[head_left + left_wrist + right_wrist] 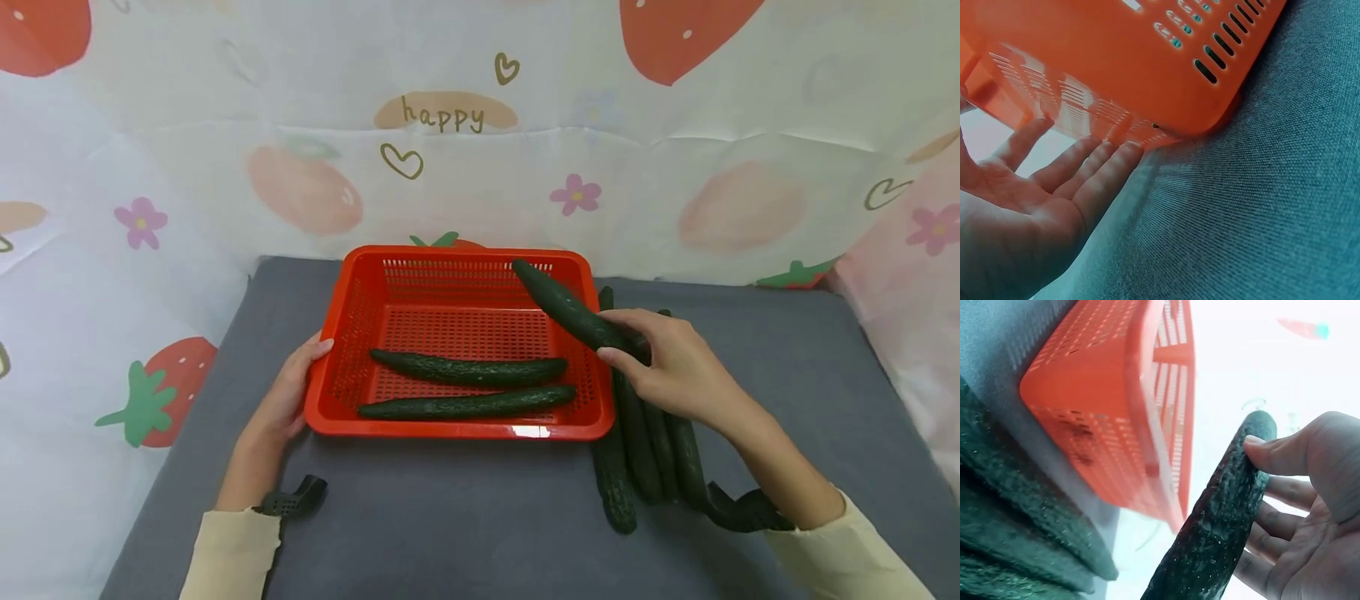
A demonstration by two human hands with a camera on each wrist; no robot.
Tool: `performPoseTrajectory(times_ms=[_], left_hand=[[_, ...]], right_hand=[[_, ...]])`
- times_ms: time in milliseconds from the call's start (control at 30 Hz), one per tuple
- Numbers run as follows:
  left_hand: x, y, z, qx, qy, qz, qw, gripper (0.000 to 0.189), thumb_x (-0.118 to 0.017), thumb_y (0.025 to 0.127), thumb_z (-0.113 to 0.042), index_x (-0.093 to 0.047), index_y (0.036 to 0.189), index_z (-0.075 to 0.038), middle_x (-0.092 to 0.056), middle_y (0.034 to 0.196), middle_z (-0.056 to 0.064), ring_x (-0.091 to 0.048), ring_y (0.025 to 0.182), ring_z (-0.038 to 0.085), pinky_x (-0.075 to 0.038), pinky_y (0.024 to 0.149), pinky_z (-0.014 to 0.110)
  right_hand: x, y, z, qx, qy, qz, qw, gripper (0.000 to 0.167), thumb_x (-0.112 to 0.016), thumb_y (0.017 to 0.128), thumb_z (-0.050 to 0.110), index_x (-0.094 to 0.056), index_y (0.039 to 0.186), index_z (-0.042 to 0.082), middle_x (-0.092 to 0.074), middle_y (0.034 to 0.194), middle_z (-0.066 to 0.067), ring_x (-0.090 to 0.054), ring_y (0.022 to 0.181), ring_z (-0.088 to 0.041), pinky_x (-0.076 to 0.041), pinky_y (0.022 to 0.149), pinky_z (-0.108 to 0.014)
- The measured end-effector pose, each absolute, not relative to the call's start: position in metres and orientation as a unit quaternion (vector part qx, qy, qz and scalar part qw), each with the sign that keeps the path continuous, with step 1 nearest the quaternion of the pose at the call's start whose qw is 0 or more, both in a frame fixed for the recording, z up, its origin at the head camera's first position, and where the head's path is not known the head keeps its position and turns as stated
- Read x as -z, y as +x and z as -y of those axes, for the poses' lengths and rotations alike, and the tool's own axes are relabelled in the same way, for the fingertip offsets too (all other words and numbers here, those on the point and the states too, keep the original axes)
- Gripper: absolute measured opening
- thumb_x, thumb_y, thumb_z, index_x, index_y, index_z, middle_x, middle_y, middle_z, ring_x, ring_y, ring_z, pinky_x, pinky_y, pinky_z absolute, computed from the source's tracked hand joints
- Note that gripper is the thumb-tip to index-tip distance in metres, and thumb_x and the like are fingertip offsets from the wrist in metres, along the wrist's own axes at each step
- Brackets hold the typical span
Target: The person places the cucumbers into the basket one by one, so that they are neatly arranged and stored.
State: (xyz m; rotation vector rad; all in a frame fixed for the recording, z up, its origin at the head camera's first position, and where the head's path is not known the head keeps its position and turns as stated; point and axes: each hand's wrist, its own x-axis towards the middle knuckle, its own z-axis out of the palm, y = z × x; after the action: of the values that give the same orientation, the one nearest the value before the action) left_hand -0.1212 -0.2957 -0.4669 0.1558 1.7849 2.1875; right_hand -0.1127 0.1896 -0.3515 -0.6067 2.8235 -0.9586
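A dark green cucumber (558,302) is held between the thumb and fingers of my right hand (675,367). It slants over the right rim of the red plastic basket (457,428), its far end above the inside. In the right wrist view the thumb lies along the held cucumber (1210,531), with the fingers on its other side. Two cucumbers (472,369) lie crosswise in the front of the basket. My left hand (281,392) is at the basket's left side, thumb at the rim. The left wrist view shows its extended fingers (1110,175) touching the outer wall.
Several more cucumbers (615,483) lie side by side on the grey tablecloth (450,517), right of the basket and partly under my right hand. Behind the table hangs a white cloth (480,192) with strawberry and flower prints. Each wrist wears a black band (292,498).
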Motion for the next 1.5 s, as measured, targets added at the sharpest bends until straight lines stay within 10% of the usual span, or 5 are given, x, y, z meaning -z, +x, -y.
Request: performPoseTrajectory(times_ms=[267, 533, 1200, 1500], left_hand=[[0.462, -0.123, 0.298, -0.758, 0.054, -0.63, 0.162, 0.041, -0.036, 0.115, -0.034, -0.039, 0.153, -0.018, -0.065, 0.123, -0.006, -0.068, 0.104, 0.006, -0.06, 0.089, 0.023], [0.464, -0.121, 0.296, -0.765, 0.067, -0.62, 0.16, 0.039, -0.036, 0.115, -0.032, -0.041, 0.151, -0.017, -0.067, 0.12, -0.006, -0.07, 0.101, 0.006, -0.062, 0.086, 0.024], [0.466, -0.12, 0.296, -0.762, 0.052, -0.628, 0.149, 0.041, -0.036, 0.115, -0.034, -0.04, 0.154, -0.019, -0.068, 0.123, -0.006, -0.07, 0.104, 0.005, -0.062, 0.088, 0.024], [0.468, -0.119, 0.296, -0.766, 0.06, -0.621, 0.157, 0.042, -0.035, 0.115, -0.032, -0.038, 0.156, -0.02, -0.069, 0.124, -0.007, -0.072, 0.106, 0.006, -0.063, 0.089, 0.026]], right_hand=[[0.344, -0.122, -0.16, 0.298, -0.261, -0.917, 0.039, 0.046, -0.076, 0.098, 0.018, -0.065, 0.142, 0.012, -0.076, 0.105, -0.004, -0.043, 0.055, -0.009, -0.054, 0.072, -0.036], [0.34, -0.127, -0.134, 0.257, -0.295, -0.92, 0.021, 0.049, -0.079, 0.095, 0.019, -0.065, 0.142, 0.015, -0.074, 0.132, -0.005, -0.067, 0.096, -0.019, -0.054, 0.068, -0.034], [0.337, -0.133, -0.07, 0.189, -0.345, -0.919, 0.034, 0.044, -0.079, 0.096, 0.023, -0.069, 0.138, 0.017, -0.073, 0.131, -0.003, -0.071, 0.111, -0.02, -0.054, 0.062, -0.031], [0.342, -0.131, -0.056, 0.172, -0.355, -0.918, 0.039, 0.041, -0.078, 0.095, 0.021, -0.07, 0.135, 0.016, -0.074, 0.132, -0.004, -0.071, 0.116, -0.022, -0.063, 0.084, -0.042]])
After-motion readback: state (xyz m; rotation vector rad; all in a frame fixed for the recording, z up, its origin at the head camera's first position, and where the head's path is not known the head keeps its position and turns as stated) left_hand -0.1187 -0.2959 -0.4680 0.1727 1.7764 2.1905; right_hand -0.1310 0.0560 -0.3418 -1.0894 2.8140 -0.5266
